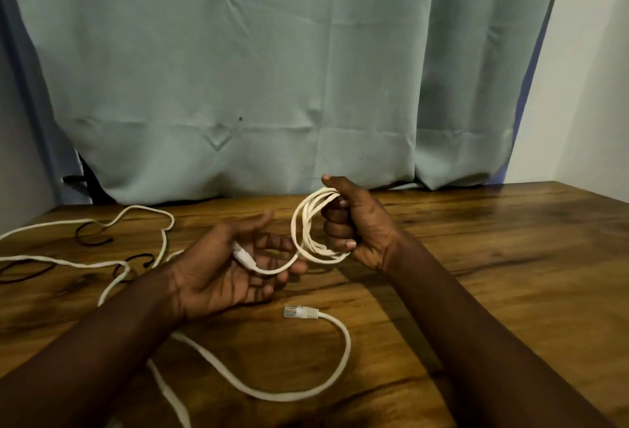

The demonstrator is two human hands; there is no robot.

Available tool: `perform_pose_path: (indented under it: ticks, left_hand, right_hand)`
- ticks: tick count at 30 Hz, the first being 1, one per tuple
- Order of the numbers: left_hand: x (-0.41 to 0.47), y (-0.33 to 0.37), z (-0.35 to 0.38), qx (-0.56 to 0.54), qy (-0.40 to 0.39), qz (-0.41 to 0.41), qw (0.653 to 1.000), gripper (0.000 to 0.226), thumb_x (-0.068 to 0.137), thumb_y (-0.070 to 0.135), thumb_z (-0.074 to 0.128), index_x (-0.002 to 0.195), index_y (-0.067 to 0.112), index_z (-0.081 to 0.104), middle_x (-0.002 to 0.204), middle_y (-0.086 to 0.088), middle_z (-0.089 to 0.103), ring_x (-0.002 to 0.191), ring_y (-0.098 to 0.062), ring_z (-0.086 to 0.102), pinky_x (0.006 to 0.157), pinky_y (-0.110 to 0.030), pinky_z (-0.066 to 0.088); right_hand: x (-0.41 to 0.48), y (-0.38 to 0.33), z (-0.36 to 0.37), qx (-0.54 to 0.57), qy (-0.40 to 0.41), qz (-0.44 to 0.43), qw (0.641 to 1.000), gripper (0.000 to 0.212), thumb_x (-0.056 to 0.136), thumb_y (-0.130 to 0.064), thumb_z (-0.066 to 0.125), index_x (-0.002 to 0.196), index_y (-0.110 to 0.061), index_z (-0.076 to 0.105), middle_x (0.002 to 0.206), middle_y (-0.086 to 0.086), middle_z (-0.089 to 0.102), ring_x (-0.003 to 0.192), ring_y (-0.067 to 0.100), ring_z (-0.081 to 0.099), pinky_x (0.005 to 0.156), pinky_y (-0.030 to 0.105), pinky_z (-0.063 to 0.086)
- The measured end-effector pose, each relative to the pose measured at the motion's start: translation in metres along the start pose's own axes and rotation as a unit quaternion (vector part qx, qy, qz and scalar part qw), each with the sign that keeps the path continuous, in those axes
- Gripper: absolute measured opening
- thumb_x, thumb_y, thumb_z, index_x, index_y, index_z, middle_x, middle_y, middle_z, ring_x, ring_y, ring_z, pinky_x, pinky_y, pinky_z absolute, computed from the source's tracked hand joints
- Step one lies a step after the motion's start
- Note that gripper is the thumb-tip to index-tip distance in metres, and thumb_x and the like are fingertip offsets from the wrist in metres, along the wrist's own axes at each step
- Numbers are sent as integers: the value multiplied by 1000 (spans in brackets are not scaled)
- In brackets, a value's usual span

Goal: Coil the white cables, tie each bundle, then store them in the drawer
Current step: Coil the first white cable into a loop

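Note:
My right hand (355,223) grips a coil of white cable (301,223) made of several loops, held upright above the wooden table (493,257). The coil's free end runs into my left hand (231,264), which lies palm up with relaxed fingers, and the plug (242,255) rests across that palm. A second white cable (326,380) lies loose on the table below my hands, and its connector (301,312) lies near the middle. More white cable (85,262) trails across the left side of the table.
Thin black ties or wires (92,240) lie on the table at the left among the cable. A grey-green curtain (272,70) hangs behind the table's far edge. A white wall (592,87) stands at the right.

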State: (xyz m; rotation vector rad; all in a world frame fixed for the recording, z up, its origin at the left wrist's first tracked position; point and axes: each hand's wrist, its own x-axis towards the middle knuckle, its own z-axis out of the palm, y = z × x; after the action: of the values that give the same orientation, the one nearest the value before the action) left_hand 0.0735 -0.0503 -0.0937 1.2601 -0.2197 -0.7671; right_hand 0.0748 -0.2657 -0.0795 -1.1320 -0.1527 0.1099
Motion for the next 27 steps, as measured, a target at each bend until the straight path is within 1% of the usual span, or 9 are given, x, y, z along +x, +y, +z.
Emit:
perform_pose_path:
  ticks: [2,5,9,12,14,16,19,22,27]
  left_hand:
    - [3,1,-6,-25,8,14,1000,66,92,58,47,108,0,75,105,-20,71,73,-22,60,58,-30,50]
    - [7,-1,-2,-27,88,136,986,50,103,35,39,110,3,76,113,-10,75,76,-13,56,62,-29,44]
    - [12,-13,7,175,181,351,902,38,105,4,42,115,24,72,114,3,77,76,-4,56,60,-22,43]
    - [12,-21,8,453,226,509,696,35,105,8,46,128,28,62,115,13,73,96,4,62,82,-17,46]
    - [13,-21,10,599,255,532,541,32,102,21,48,130,21,62,115,4,70,103,-11,63,87,-26,47]
    - [15,-18,11,675,255,508,471,38,100,37,48,129,18,62,113,-3,70,102,-24,63,81,-34,51]
    - [19,-20,9,739,221,464,436,54,98,57,43,133,19,59,112,-2,70,99,-24,64,75,-34,52]
    - [16,-23,9,743,155,465,455,59,98,65,40,137,24,55,125,1,68,109,-19,62,87,-28,48]
    - [21,-25,12,740,75,476,469,37,100,39,53,134,25,56,128,1,65,113,-12,60,93,-16,37]
  right_hand:
    - [-2,-2,-1,-41,24,-15,999,52,103,-36,52,55,-24,33,43,-8,20,29,6,16,33,11,18]
    - [-4,-6,0,-89,90,-62,990,50,103,-35,54,60,-22,32,45,-6,22,30,7,17,36,11,18]
    - [1,-3,0,-31,169,-114,979,46,103,-27,54,62,-21,34,45,-5,24,30,7,18,36,11,17]
    - [8,2,1,77,202,-123,969,43,101,-23,51,63,-22,31,42,-7,22,27,6,18,33,10,17]
    - [12,5,1,151,234,-119,953,41,101,-20,46,63,-21,30,38,-7,21,24,6,18,31,9,18]
    - [20,10,-7,202,267,-111,936,37,100,-16,40,64,-19,32,40,-4,23,23,7,19,29,9,20]
    - [33,16,-16,194,299,-77,931,19,96,-19,39,78,-18,45,64,3,33,28,12,30,31,13,27]
    - [31,14,-21,190,291,-69,935,22,100,-24,39,80,-17,48,71,5,38,28,15,40,32,16,33]
    - [27,15,-13,190,279,-69,939,23,104,-29,40,94,-13,52,75,7,45,26,13,47,29,19,39]
